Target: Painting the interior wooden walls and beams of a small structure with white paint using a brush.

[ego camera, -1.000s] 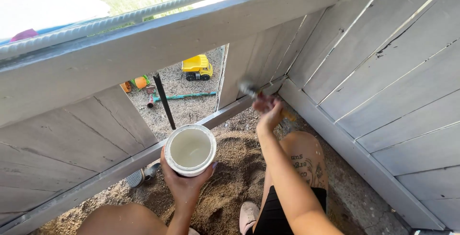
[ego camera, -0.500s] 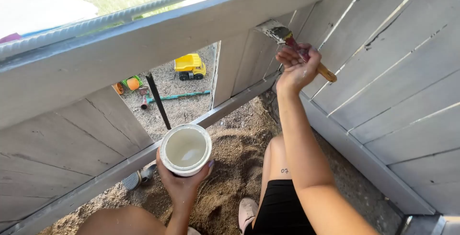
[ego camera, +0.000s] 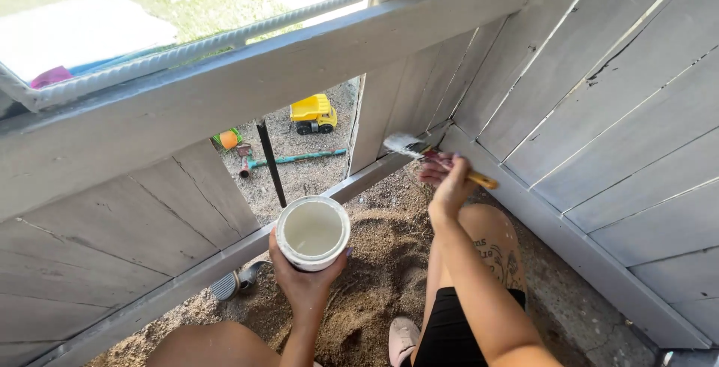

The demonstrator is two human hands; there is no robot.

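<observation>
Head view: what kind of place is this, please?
Probably a child's wooden playhouse outdoors. Grey plank walls enclose a sandy floor, and a yellow toy truck sits on gravel outside, with grass beyond.

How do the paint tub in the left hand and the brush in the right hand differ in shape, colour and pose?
The paint tub is round, white and wide-mouthed; the brush is long and thin, with a yellowish handle and white-coated bristles. The tub sits upright, cupped from below by the left hand; the brush lies nearly level, gripped by the right hand, bristles at the lower rail. The tub is clear of the fence. Both carry white paint.
</observation>
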